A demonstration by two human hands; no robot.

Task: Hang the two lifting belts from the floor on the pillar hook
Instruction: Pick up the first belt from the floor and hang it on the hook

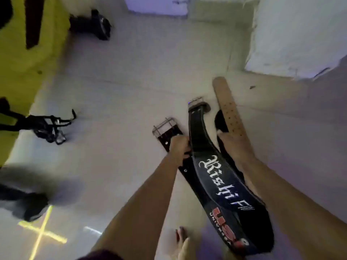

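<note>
Two lifting belts lie side by side on the pale floor (116,94), right below the person's outstretched arms. The wider black belt (223,186) runs from its metal buckle (196,102) at the far end back toward the viewer, with white gothic lettering and a red-and-white logo across its broad back panel. The second belt, dark brown (170,136), lies just to the left of it, and its double-prong buckle (163,125) rests on the floor.

The left hand (179,147) is curled shut around the dark brown belt a little behind its buckle, knuckles up, touching the edge of the black belt as well. The right hand (233,145) lies against a tan perforated strap end (228,107) that points away along the floor (which belt this strap belongs to I cannot tell), and a dark loop of belt shows just beside the fingers. Whether the right hand's fingers are closed on anything cannot be told, since the grip is hidden by the hand itself.

A bare foot (181,239) shows at the bottom edge. To the left stand a yellow wall (16,59) and black gym attachments (50,128); another dark object (92,24) sits farther back. A yellow cross (42,235) is marked on the floor at lower left.
</note>
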